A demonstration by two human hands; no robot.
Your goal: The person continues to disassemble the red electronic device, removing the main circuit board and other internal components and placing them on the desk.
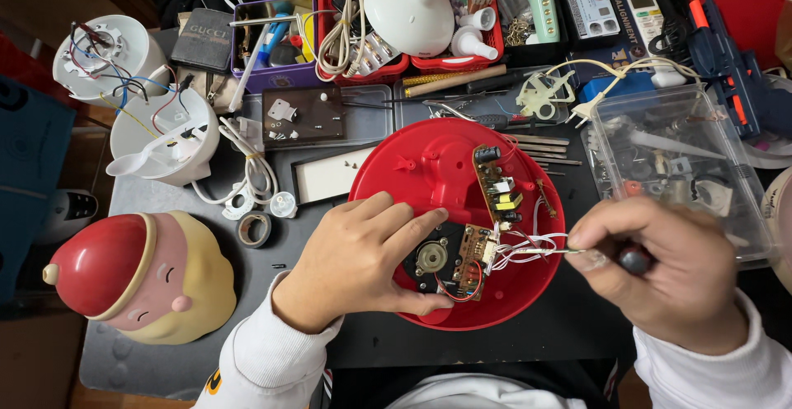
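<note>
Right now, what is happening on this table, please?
A person works on an opened red round housing with circuit boards and wires inside. The left hand rests flat on it, beside the small black motor part. The right hand holds a thin screwdriver, its tip at the white wires. Tools and boxes of parts lie around.

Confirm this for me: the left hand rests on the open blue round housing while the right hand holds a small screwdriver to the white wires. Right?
Not quite: the housing is red, not blue, as the head view shows. Otherwise correct: the left hand rests on it and the right hand holds a small screwdriver to the white wires.
</note>
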